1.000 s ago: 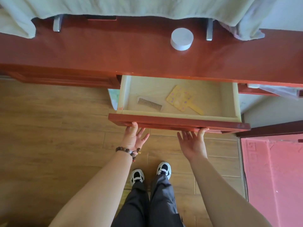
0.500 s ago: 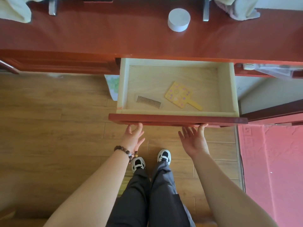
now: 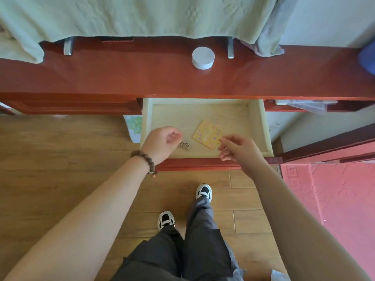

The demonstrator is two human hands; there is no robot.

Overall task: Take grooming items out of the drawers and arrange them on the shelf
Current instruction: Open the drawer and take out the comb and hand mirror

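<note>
Drawer (image 3: pixel 258 126) open. Comb (image 3: pixel 185 146) on drawer floor, long axis left-right, directly under my left hand (image 3: pixel 160 143); fingers curled, contact unclear. Yellow hand mirror (image 3: pixel 207 133) just beyond my right hand (image 3: pixel 239 151) fingertips; fingers loosely curled, holding nothing. Left hand nearer comb

Bright, even daylight with soft shadows; wide-angle bending at the edges, slight overall softness.

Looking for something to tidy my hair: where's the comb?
In the head view, the comb lies in the open drawer, front left, under the left hand.
</note>
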